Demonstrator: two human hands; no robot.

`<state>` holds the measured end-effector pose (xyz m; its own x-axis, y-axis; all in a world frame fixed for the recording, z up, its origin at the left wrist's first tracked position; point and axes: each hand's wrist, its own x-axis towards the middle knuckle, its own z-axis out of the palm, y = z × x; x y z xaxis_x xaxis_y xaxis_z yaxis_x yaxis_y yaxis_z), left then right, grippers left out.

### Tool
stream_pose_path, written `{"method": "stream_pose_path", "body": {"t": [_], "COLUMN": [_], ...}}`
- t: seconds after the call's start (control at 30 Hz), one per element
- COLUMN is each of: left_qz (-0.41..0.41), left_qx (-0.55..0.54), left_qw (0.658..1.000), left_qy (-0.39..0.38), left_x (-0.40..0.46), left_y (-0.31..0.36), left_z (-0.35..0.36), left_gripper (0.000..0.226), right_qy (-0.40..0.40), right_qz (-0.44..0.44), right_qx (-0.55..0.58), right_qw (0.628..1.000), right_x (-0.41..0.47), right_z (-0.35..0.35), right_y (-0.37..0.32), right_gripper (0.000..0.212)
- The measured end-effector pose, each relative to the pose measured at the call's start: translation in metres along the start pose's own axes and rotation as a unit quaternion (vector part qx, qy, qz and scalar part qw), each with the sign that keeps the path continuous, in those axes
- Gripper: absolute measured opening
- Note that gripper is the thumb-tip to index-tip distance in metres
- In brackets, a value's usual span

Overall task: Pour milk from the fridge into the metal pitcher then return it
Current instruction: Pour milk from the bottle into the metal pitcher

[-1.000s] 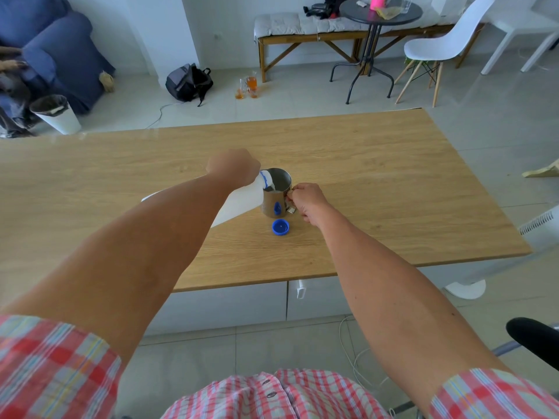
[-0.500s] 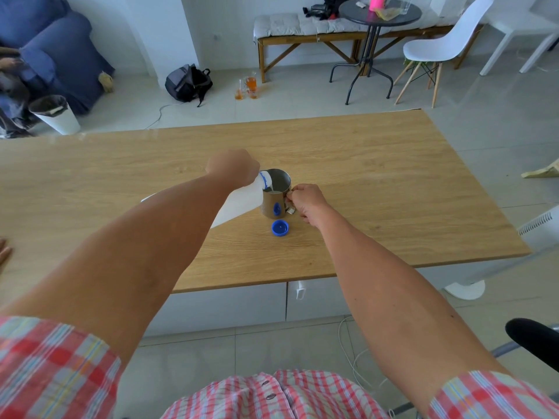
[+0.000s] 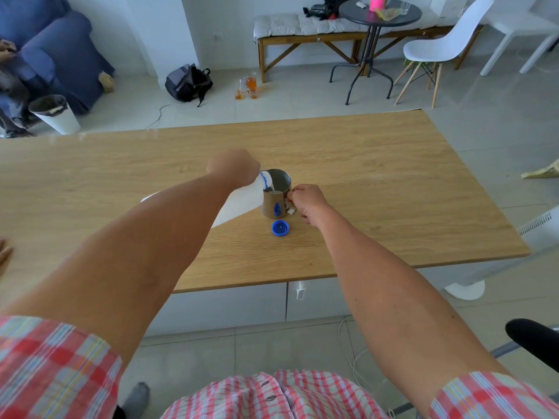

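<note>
My left hand (image 3: 233,167) grips a white plastic milk bottle (image 3: 240,204), tilted so its blue-ringed mouth hangs over the metal pitcher (image 3: 276,196). A thin stream of milk runs into the pitcher, and white milk shows inside it. The pitcher stands upright on the wooden table (image 3: 378,176). My right hand (image 3: 307,201) pinches the pitcher's handle on its right side. The bottle's blue cap (image 3: 280,228) lies open side up on the table just in front of the pitcher. My forearm hides the bottle's base.
Another person's fingers (image 3: 4,252) rest at the table's left edge. Beyond the table are a backpack (image 3: 187,83), glasses on the floor (image 3: 249,87), a white bin (image 3: 56,114), a bench, a round black table (image 3: 378,13) and a white chair (image 3: 438,46). A black chair part (image 3: 532,340) sits at lower right.
Milk now shows in the pitcher and the stream is visible. Both hands hold almost the same place. Another person's fingers have appeared at the left table edge.
</note>
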<state>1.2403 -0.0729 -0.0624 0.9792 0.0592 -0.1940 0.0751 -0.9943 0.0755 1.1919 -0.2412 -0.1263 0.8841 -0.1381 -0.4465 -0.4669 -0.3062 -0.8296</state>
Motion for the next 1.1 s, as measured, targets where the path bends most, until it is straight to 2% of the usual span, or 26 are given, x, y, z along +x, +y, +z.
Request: {"method": "stream_pose_path", "body": {"t": [1.1], "left_qz": [0.001], "left_qx": [0.0], "left_qw": [1.0], "left_qy": [0.001], "left_x": [0.0013], "left_y": [-0.0005], "left_z": [0.0006], "left_gripper": [0.028], "right_qy": [0.002], "right_qz": [0.006], "right_qx": [0.004], "right_qw": [1.0], "right_x": [0.0036], "right_z": [0.002], "right_y": [0.0016], "right_gripper": [0.019]}}
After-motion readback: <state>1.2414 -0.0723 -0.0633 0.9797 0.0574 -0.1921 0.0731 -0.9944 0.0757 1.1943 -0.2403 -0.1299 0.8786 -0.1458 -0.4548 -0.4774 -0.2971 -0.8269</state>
